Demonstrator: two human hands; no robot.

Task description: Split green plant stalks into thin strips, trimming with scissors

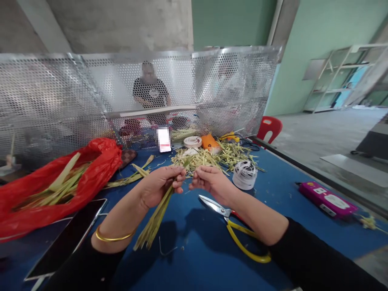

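The bundle (157, 218) of leaf strips is gripped in the left hand (168, 181), with the fingers curled around it and the thumb laid along the top. A short green length projects beyond the thumb, toward the upper right; the longer length hangs below the hand, slanted down and to the left, where the ends are fanned apart above the worktop (279, 194). The right hand (210, 182) is held just to the right, apart from the left, with fingers bent and thumb and forefinger brought near each other. Whether a thin strand is pinched there cannot be told.

The bundle is judged to be light and easily borne by one hand. The strips appear dry and papery: springy along their length, readily bent across it, and liable to split or crease if twisted hard. Smooth faces may allow single strips to slide out under a loose grip. Hold is best taken at the gathered neck, where the left hand is placed, with even, moderate pressure; the fanned ends are too loose for a secure grip. The scissors (224, 212) lie just below the right hand, so accidental contact with the blades should be avoided.
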